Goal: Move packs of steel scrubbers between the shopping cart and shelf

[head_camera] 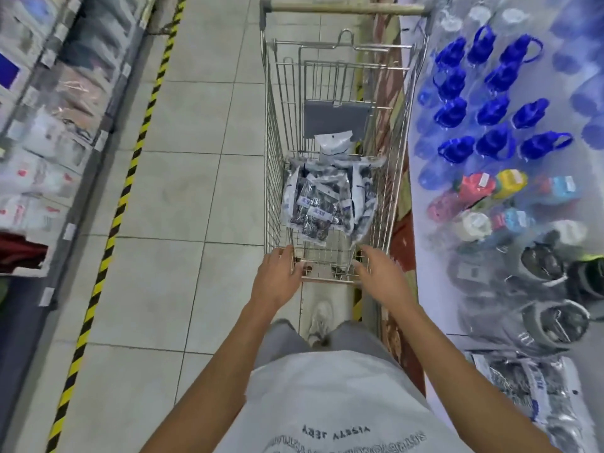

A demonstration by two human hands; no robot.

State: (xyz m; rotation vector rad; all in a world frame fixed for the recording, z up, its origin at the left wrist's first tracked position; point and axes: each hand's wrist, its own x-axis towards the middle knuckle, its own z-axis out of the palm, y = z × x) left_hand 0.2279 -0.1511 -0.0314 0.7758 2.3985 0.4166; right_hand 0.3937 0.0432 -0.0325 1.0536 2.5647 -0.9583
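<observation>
Several packs of steel scrubbers [322, 204], clear bags with blue-and-white labels, lie heaped in the wire shopping cart [273, 178] in the aisle ahead of me. More steel scrubber packs [529, 390] lie on the shelf at the lower right. My left hand [279, 276] is at the near left corner of the cart with fingers loosely extended against the rim. My right hand [376, 273] reaches toward the near right corner with fingers stretched out. Neither hand holds a pack.
The cart's handle [346, 8] is at the far end. On the right, a shelf carries blue-capped bottles [490, 109], coloured containers [483, 188] and round metal items [552, 322]. Shelves of packaged goods [49, 142] line the left, edged by yellow-black floor tape [121, 204].
</observation>
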